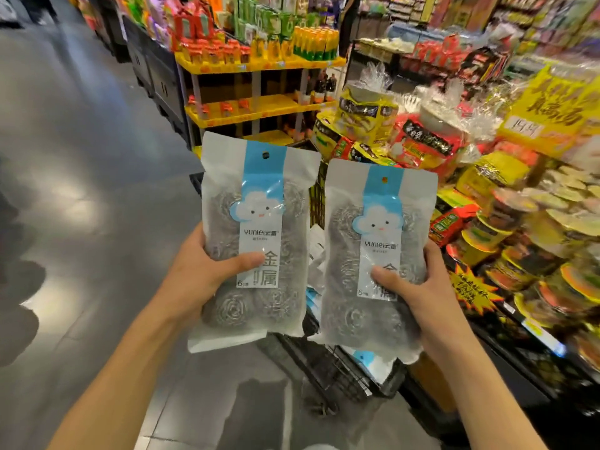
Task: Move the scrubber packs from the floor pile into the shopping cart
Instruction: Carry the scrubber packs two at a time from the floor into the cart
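fingers wrapped round two scrubber packs, held over the cart

fingers and thumb of the left hand [198, 271] curl round the lower half of the left scrubber pack [256, 235], thumb pressed flat across its label; the right hand [418, 287] grips the right scrubber pack [376, 254] the same way, thumb on the front, fingers behind. both packs stand upright, side by side and just apart, held up above the shopping cart [334, 371], whose dark wire basket shows below them. more white-and-blue packs [373, 362] already lie inside it. the floor pile itself is not in view.

each pack looks light: a thin plastic pouch with coiled steel wool balls showing through the clear window. the film is likely slick and crinkly, while the contents are springy and give under a squeeze, so nothing here seems fragile. the bulging middle, where the balls sit, gives the surest hold; the flat sealed top with its hang hole would flop and slip. dropping them into the basket should do no harm.

to the right, shelves of snack goods [519, 222] crowd close.
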`<state>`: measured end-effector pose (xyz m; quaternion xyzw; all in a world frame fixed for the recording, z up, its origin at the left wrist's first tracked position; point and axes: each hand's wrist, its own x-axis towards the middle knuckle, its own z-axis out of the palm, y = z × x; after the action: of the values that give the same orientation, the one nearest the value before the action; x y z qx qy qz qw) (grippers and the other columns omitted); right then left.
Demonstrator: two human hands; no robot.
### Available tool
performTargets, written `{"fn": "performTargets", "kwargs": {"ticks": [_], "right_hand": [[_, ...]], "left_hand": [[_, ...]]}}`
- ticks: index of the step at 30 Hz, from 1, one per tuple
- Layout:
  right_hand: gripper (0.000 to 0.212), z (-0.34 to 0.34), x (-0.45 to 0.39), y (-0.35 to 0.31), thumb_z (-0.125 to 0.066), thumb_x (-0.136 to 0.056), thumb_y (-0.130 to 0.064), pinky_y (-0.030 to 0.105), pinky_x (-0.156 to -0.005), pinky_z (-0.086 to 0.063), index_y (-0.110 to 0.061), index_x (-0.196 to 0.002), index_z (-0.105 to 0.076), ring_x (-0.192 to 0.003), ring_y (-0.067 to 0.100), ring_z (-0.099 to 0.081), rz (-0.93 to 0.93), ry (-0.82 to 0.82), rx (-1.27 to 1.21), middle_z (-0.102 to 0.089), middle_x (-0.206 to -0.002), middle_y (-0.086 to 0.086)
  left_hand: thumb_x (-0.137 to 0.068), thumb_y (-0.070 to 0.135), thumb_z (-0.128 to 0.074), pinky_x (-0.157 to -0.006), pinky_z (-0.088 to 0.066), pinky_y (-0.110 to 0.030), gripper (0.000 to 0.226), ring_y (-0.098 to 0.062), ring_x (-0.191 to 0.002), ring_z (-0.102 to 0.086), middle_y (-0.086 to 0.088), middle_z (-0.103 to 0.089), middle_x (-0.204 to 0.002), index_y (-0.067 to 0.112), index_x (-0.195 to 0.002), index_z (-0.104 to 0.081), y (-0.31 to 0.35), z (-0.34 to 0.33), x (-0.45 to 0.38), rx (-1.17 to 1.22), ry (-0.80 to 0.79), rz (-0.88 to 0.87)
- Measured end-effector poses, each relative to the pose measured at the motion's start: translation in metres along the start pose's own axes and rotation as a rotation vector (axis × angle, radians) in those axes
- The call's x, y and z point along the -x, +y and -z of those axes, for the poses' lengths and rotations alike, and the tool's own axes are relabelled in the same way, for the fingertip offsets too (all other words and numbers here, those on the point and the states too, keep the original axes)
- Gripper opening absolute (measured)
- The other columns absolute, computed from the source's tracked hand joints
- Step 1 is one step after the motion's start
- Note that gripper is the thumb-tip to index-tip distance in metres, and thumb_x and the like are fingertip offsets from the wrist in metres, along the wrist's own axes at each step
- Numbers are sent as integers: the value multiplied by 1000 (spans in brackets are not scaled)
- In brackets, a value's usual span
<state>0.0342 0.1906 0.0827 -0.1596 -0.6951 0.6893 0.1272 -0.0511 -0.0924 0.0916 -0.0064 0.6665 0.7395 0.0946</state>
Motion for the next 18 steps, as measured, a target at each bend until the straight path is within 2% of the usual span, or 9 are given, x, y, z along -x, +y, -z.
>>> {"fn": "performTargets", "kwargs": {"ticks": [3,6,11,15,18], "right_hand": [[83,0,-33,4,-89,-68,-17,52,-91,-60,-32,-139,-50,-106,21,-75,-16,49,-13,-76,-120,-5],[83,3,-69,10,-89,-64,-19,46,-86,-62,-35,-136,-50,-104,19,-76,-26,81,-31,-77,-115,-8],[85,17,-136,27,-91,-64,-21,51,-90,-61,-36,-137,-51,-106,20,-75,-46,137,-63,-76,-119,-7],[86,31,-179,42,-93,-65,-22,54,-92,-60,-37,-138,-50,-108,21,-74,-71,156,-70,-74,-122,-5],[81,41,-202,53,-91,-73,-15,49,-91,-60,-37,-139,-49,-108,17,-74,-81,195,-73,-74,-123,-5]], "left_hand": [[-67,2,-84,-55,-60,-25,49,-12,-75,-78,10,-80,-84,24,-104,-60,0,-16,-46,-16,-65,7],[-66,6,-85,-63,-64,-32,53,-18,-84,-79,5,-81,-94,24,-110,-62,-3,-32,-89,-53,-109,28],[-71,7,-87,-74,-65,-42,58,-23,-91,-79,2,-81,-103,25,-119,-61,-9,-66,-158,-110,-150,53],[-68,8,-86,-71,-65,-40,59,-23,-92,-78,1,-81,-104,26,-118,-61,-15,-94,-205,-151,-202,83],[-66,10,-87,-70,-65,-38,61,-23,-92,-78,1,-81,-103,25,-119,-60,-20,-114,-242,-195,-254,108]]}}
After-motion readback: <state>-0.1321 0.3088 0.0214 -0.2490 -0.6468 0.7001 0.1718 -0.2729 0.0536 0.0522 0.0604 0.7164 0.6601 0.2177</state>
